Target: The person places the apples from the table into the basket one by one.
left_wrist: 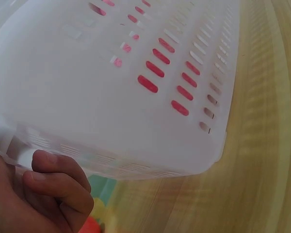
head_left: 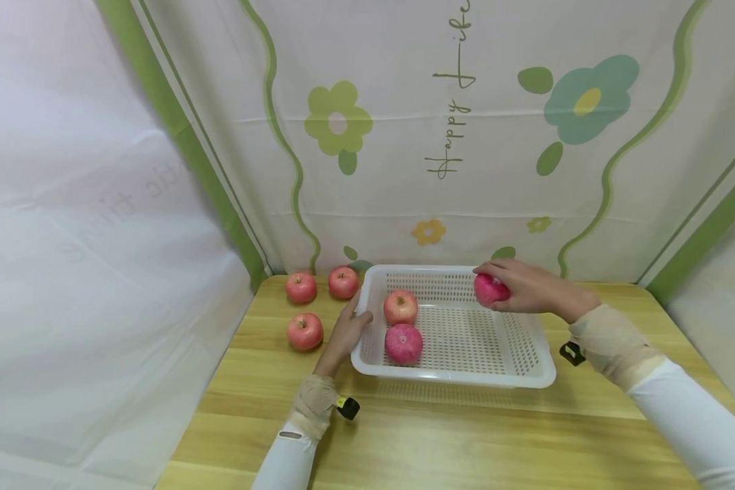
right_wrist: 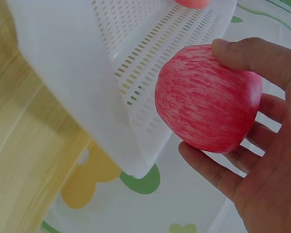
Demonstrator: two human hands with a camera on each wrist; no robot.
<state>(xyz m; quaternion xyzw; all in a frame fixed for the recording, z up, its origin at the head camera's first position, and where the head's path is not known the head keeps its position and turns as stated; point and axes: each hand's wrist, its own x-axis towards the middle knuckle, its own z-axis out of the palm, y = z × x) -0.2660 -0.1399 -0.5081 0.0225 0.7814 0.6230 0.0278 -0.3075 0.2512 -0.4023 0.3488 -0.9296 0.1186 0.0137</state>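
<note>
A white perforated plastic basket stands on the wooden table. My left hand grips its left rim, and the left wrist view shows the curled fingers at the rim. A dark pink-red apple is in my right hand, held between thumb and fingers over the basket's back right part. Inside the basket, at its left end, a paler red apple sits behind a deep pink one.
Left of the basket, three pinkish-red apples lie on the table: one at the back left, one near the basket's corner, one further forward. A flower-printed white curtain rises behind the table.
</note>
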